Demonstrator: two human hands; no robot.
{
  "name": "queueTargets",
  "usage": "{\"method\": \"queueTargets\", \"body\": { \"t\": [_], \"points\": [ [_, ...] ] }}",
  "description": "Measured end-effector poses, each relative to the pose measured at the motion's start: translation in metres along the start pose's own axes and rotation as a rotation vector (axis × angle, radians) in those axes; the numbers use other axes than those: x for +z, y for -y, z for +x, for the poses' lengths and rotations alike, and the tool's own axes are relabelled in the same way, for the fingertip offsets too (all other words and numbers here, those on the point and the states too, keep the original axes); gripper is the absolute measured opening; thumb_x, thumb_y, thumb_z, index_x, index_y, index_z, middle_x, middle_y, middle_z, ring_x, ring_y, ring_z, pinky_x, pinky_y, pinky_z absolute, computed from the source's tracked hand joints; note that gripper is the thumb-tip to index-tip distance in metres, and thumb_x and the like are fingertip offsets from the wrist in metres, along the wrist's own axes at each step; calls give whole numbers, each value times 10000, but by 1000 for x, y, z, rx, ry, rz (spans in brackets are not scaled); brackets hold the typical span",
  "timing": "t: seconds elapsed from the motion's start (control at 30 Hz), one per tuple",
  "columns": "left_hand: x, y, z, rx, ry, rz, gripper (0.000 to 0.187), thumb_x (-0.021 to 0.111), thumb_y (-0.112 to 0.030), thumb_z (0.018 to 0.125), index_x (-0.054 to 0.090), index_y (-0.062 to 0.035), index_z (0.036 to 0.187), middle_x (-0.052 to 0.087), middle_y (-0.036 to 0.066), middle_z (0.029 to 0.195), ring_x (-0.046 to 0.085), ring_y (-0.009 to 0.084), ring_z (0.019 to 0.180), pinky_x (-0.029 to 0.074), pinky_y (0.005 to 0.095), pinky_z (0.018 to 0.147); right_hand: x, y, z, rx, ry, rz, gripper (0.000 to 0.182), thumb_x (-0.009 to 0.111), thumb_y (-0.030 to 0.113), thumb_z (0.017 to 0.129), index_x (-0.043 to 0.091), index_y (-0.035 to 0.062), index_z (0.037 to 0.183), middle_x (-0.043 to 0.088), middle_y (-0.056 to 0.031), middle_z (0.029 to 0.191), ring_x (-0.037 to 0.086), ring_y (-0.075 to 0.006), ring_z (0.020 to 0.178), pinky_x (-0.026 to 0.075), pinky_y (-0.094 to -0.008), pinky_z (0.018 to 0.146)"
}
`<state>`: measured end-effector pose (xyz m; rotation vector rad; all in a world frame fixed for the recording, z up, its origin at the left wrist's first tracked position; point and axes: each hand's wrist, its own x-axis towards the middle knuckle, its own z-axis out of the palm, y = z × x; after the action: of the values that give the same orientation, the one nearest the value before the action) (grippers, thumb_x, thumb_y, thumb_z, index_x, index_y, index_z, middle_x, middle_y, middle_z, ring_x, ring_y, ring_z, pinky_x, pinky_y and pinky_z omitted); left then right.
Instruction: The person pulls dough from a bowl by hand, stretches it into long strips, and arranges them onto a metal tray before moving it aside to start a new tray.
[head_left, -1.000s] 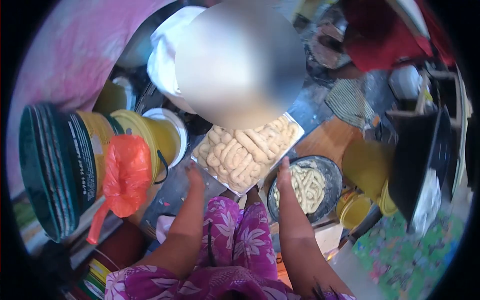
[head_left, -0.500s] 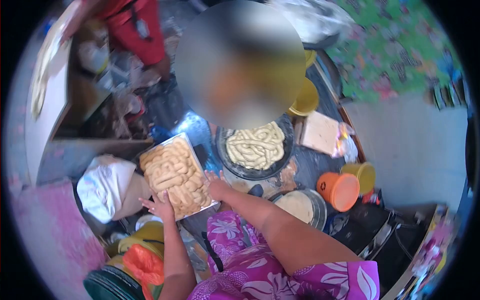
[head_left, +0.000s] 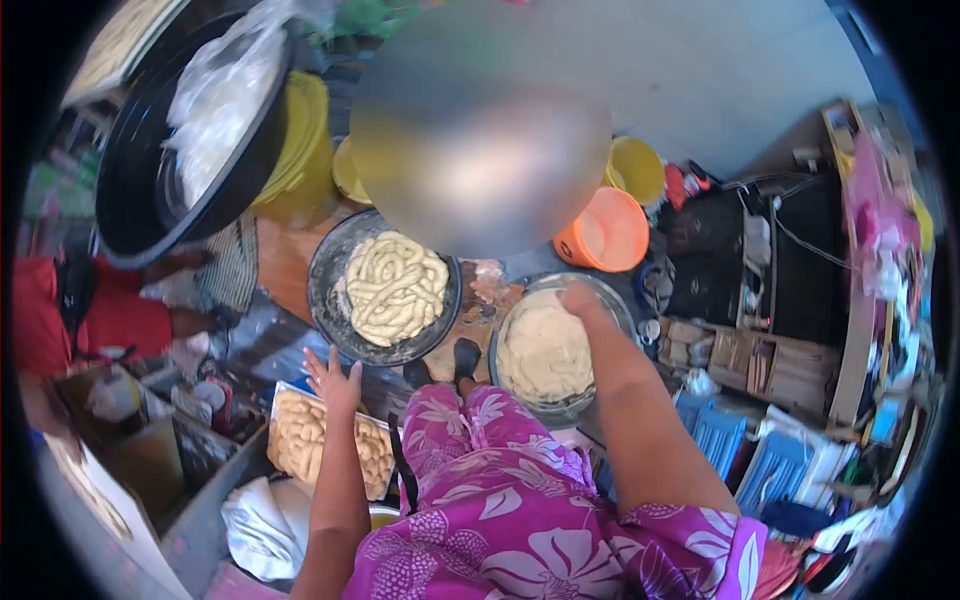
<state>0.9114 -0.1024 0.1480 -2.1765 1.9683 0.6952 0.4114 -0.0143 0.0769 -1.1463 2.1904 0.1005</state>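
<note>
My left hand (head_left: 332, 382) is held over the edge of a tray (head_left: 280, 388) of tan finger-shaped dough pieces (head_left: 345, 445), its fingers spread and nothing in it. Ahead of it sits a dark round basin (head_left: 325, 290) with long twisted ropes of pale dough (head_left: 398, 290). To the right, my right hand (head_left: 578, 298) reaches to the far side of a second basin (head_left: 510, 400), at the surface of a pale, soft mass (head_left: 545, 350) that looks like dough. Its fingers are blurred and partly hidden, so their grip does not show.
An orange bucket (head_left: 610, 232) and a yellow bucket (head_left: 637, 170) stand beyond the right basin. A large black tub (head_left: 130, 190) with clear plastic is at upper left. A person in red (head_left: 120, 310) is at far left. A white sack (head_left: 262, 530) lies near the tray.
The view has swung to the right. Both hands have come off the tray's sides; my right hand has moved across to the basin of soft pale mass, and my left has lifted, fingers spread.
</note>
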Motion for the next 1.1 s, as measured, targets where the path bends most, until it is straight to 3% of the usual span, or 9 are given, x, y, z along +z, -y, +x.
{"method": "queueTargets", "body": {
  "t": [0.1, 0.2, 0.4, 0.53, 0.57, 0.67, 0.7, 1.0, 1.1],
  "points": [
    [-17, -69, 24, 265, 26, 29, 660, 633, -390, 765, 405, -142, 1333, 9, 187, 1482, 61, 405, 1350, 114, 542, 1060, -14, -49, -55, 342, -314, 385, 617, 630, 241, 760, 409, 3, 1284, 512, -242, 1197, 497, -349, 1114, 387, -378, 949],
    [-14, -144, 43, 527, 63, 83, 654, 595, -446, 781, 418, -129, 1324, 16, 194, 1479, 73, 401, 1350, 93, 547, 1061, 10, -80, -94, 423, -468, 431, 734, 657, 251, 747, 313, -3, 1344, 433, -243, 1286, 431, -351, 1184, 351, -366, 985],
    [-3, -301, 6, 905, 258, 223, 650, 572, -471, 786, 409, -159, 1332, 11, 172, 1486, 51, 390, 1357, 84, 564, 1057, 39, -84, -155, 541, -317, 598, 820, 660, 208, 744, 192, -10, 1382, 298, -264, 1373, 285, -371, 1282, 272, -367, 1048],
    [25, -355, -26, 1032, 392, 408, 637, 560, -477, 791, 403, -185, 1335, -19, 158, 1490, 42, 396, 1357, 87, 569, 1057, 72, -90, -203, 566, -248, 831, 758, 631, 242, 769, 243, 10, 1377, 356, -250, 1346, 349, -349, 1253, 297, -354, 1032],
    [30, -367, -35, 1027, 440, 471, 642, 560, -480, 789, 392, -198, 1341, -17, 149, 1492, 36, 399, 1358, 81, 570, 1058, 78, -90, -220, 646, -161, 844, 653, 604, 260, 778, 353, 40, 1339, 448, -259, 1265, 442, -349, 1181, 346, -360, 997],
    [48, -392, -59, 1107, 544, 618, 659, 563, -487, 783, 379, -201, 1348, -14, 144, 1493, 28, 395, 1360, 74, 572, 1058, 180, -128, -242, 662, -62, 837, 526, 571, 261, 780, 475, 72, 1260, 524, -238, 1182, 505, -346, 1112, 388, -375, 957],
    [50, -402, -67, 1134, 578, 674, 675, 559, -501, 780, 367, -203, 1355, 8, 145, 1493, 23, 391, 1361, 68, 576, 1057, 191, -128, -256, 683, -107, 798, 527, 636, 254, 769, 509, -24, 1198, 566, -235, 1134, 557, -317, 1062, 424, -358, 896],
    [100, -490, -106, 1543, 706, 1213, 696, 516, -566, 787, 361, -199, 1357, 194, 138, 1463, 84, 381, 1355, 118, 591, 1049, 228, -82, -297, 1107, -626, 1367, 490, 631, 277, 768, 547, -33, 1137, 607, -212, 1066, 584, -305, 996, 437, -358, 854],
    [180, -515, -43, 1795, 801, 1395, 691, 507, -579, 788, 377, -195, 1348, 251, 145, 1440, 148, 392, 1337, 163, 587, 1041, 237, -66, -279, 1249, -801, 1500, 478, 618, 264, 773, 541, -2, 1163, 591, -225, 1086, 571, -323, 1019, 428, -357, 878]
  ]
}}
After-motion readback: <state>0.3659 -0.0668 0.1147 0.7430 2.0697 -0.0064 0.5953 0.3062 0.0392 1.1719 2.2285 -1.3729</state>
